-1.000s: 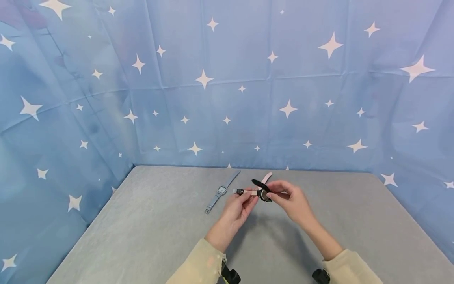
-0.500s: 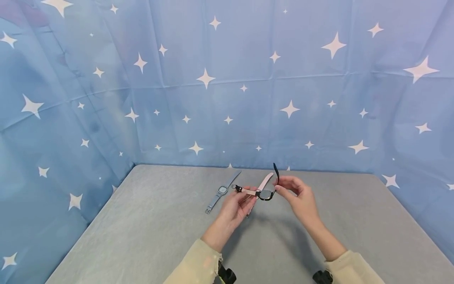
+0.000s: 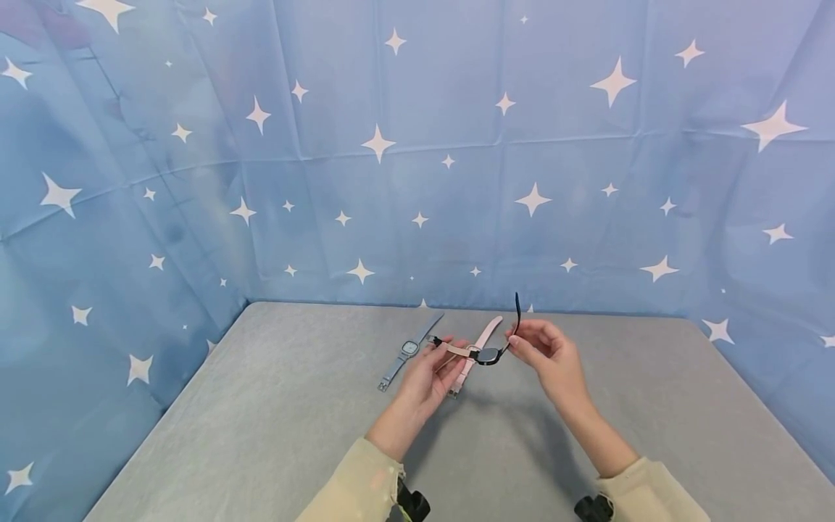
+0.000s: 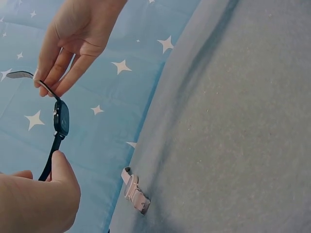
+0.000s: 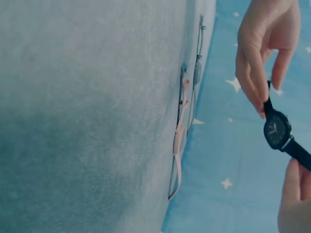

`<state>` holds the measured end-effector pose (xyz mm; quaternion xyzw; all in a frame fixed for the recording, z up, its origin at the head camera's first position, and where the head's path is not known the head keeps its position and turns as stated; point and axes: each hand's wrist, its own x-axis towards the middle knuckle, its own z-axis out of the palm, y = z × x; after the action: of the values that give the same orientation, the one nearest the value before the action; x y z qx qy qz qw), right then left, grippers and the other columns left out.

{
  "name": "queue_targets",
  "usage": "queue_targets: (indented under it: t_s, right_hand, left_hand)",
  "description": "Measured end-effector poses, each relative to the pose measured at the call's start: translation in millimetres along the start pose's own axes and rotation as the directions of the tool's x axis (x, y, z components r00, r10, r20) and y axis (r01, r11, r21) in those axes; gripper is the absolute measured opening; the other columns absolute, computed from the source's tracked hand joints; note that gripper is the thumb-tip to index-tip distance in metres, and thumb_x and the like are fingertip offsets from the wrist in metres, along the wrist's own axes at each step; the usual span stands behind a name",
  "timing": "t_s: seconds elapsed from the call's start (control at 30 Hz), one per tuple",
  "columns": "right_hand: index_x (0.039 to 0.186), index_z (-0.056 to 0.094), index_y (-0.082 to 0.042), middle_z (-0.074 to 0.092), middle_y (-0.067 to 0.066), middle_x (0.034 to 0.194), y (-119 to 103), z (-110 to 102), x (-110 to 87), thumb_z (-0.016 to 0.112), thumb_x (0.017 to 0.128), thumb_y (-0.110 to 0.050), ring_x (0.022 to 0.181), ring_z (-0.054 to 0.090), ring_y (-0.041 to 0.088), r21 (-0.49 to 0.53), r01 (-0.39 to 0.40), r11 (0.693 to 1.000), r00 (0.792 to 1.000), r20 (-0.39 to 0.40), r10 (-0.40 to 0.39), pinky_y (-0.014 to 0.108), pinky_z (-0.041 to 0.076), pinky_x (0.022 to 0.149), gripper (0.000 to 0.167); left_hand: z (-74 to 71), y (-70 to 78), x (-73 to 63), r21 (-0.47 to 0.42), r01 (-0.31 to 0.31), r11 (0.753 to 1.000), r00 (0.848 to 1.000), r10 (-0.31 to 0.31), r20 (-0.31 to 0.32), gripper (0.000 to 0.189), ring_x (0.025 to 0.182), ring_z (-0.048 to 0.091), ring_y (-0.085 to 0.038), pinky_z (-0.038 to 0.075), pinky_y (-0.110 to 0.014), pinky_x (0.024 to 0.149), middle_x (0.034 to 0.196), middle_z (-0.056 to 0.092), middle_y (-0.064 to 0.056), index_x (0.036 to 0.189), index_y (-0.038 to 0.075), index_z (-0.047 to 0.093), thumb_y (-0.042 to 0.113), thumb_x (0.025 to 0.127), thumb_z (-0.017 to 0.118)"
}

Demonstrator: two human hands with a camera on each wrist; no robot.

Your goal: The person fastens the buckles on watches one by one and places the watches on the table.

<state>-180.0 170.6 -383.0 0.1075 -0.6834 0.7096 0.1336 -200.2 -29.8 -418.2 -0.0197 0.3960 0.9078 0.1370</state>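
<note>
Both hands hold a black wristwatch [image 3: 486, 356] raised above the table, its back turned toward the head camera. My left hand [image 3: 424, 380] pinches the buckle-end strap between thumb and fingers. The other strap half is pinched by my right hand [image 3: 551, 366], and its free tip stands up past the fingers. The dark dial [image 5: 277, 129] with its hands shows in the right wrist view, and the case side [image 4: 57, 118] in the left wrist view. Behind the left hand lies a pink watch [image 3: 485, 335], partly covered in the head view. A light blue watch [image 3: 409, 348] lies to its left.
A grey cloth-covered table [image 3: 261, 420] spreads beneath the hands. Along its back and left edges hangs a blue curtain [image 3: 457, 232] with white stars. Black devices [image 3: 593, 507] are worn at both sleeve cuffs.
The right hand has shifted from the watch case outward along the strap, moving right. That strap has swung from folded over the case to standing up. More of the pink watch now shows.
</note>
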Motion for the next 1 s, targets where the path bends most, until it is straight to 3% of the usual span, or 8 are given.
queue_targets:
  t_s: [0.17, 0.4, 0.6, 0.8, 1.0]
  right_hand:
    - [0.113, 0.055, 0.015, 0.074, -0.011, 0.093, 0.7, -1.2, 0.9, 0.068, 0.092, 0.0, 0.087, 0.071, 0.001, -0.011, -0.032, 0.999, 0.999, -0.007, 0.031, 0.021, 0.058, 0.079, 0.029]
    - [0.117, 0.054, 0.015, 0.073, -0.014, 0.094, 0.1, -2.8, -0.6, 0.069, 0.092, -0.004, 0.091, 0.071, 0.003, -0.039, -0.055, 0.998, 0.998, -0.007, 0.055, 0.021, 0.058, 0.08, 0.034]
    - [0.118, 0.053, 0.015, 0.072, -0.012, 0.095, -0.7, -3.7, -2.1, 0.069, 0.093, -0.005, 0.091, 0.071, 0.003, -0.025, -0.054, 0.998, 0.999, -0.001, 0.054, 0.022, 0.058, 0.081, 0.036]
    - [0.116, 0.054, 0.015, 0.073, -0.012, 0.095, 0.6, -4.8, -2.5, 0.068, 0.093, -0.003, 0.091, 0.071, 0.002, -0.002, -0.039, 0.999, 0.999, 0.001, 0.039, 0.023, 0.058, 0.081, 0.032]
    - [0.11, 0.061, 0.007, 0.074, -0.01, 0.095, 2.5, -5.6, -2.8, 0.067, 0.092, 0.001, 0.092, 0.072, 0.004, 0.029, -0.021, 0.999, 1.0, 0.007, 0.021, 0.023, 0.058, 0.081, 0.021]
  left_hand:
    - [-1.7, 1.2, -0.9, 0.004, -0.015, 1.0, 1.0, 0.015, -0.019, 0.021, 0.104, 0.069, -0.014, 0.052, -0.029, 0.101, 0.109, 0.073, -0.005, 0.123, 0.001, 0.053, 0.009, 0.106, 0.044]
    - [-2.6, 3.3, -3.6, 0.044, -0.036, 0.998, 0.998, 0.038, -0.043, 0.024, 0.09, 0.067, -0.007, 0.057, -0.021, 0.086, 0.104, 0.073, 0.001, 0.128, 0.003, 0.053, 0.01, 0.105, 0.048]
    - [-3.4, 4.5, -4.4, 0.045, -0.046, 0.998, 0.997, 0.049, -0.064, 0.035, 0.093, 0.068, -0.007, 0.056, -0.022, 0.089, 0.105, 0.074, 0.003, 0.138, 0.002, 0.05, 0.012, 0.105, 0.05]
    - [-5.8, 5.9, -6.1, 0.035, -0.058, 0.998, 0.997, 0.059, -0.049, 0.042, 0.097, 0.069, -0.007, 0.053, -0.026, 0.098, 0.108, 0.074, 0.002, 0.144, -0.002, 0.044, 0.017, 0.106, 0.048]
    - [-8.9, 6.6, -9.3, 0.004, -0.101, 0.995, 0.995, 0.101, 0.013, 0.043, 0.098, 0.069, -0.007, 0.055, -0.023, 0.092, 0.107, 0.074, 0.002, 0.141, -0.003, 0.048, 0.019, 0.104, 0.053]
